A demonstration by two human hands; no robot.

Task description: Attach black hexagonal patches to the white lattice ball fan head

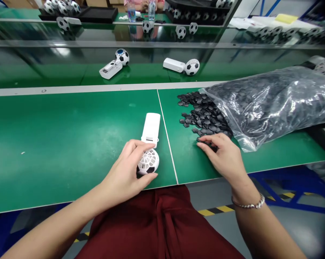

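A white handheld fan (151,126) with a round football-patterned head lies on the green tabletop in front of me, its slotted grille facing up. My left hand (134,165) is closed around the fan's head, thumb at the near side and fingers at the far side. Over to the right, my right hand (221,153) pinches at the near edge of a pile of small black plastic pieces (208,115). A dark piece shows at those fingertips, partly hidden. The pile spills from the mouth of a clear plastic bag (275,104).
Past the white strip (97,88) lie two more football fans (111,68) (192,67) on a green surface. Farther back are black trays (97,15) with football heads, plus bottles (151,10) near another person. A thin white line (168,136) crosses my tabletop.
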